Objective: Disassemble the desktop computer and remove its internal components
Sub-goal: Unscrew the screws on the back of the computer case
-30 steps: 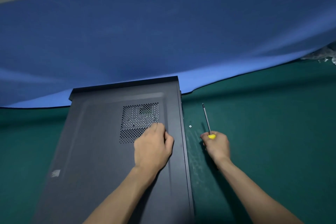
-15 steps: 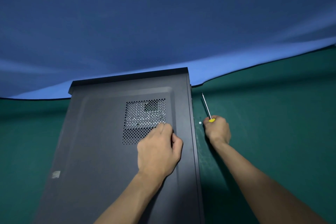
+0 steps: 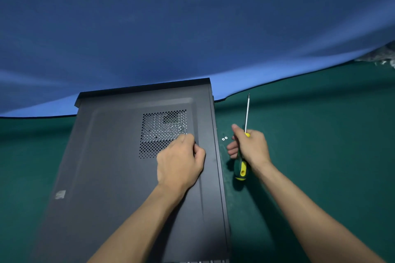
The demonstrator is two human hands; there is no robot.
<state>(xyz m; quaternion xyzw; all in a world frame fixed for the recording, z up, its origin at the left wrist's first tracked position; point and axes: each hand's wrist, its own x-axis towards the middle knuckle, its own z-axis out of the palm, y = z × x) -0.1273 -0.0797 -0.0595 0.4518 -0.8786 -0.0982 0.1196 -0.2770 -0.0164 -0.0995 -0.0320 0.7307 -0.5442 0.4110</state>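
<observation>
Right hand [image 3: 250, 147]: we now lift the screwdriver [image 3: 242, 166], handle showing below our fist.
Screws [image 3: 224, 138]: we now see two, not one.

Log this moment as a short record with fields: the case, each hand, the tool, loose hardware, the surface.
case: black metal desktop computer case lying on its side, side panel on, perforated vent grille facing up
left hand: left hand rests on the panel at the grille's lower right corner, fingers curled
right hand: right hand grips the screwdriver, right of the case
tool: green-and-yellow-handled screwdriver, steel shaft pointing away from the person
loose hardware: two small silver screws on the mat between case and right hand
surface: dark green mat; blue cloth backdrop behind
</observation>
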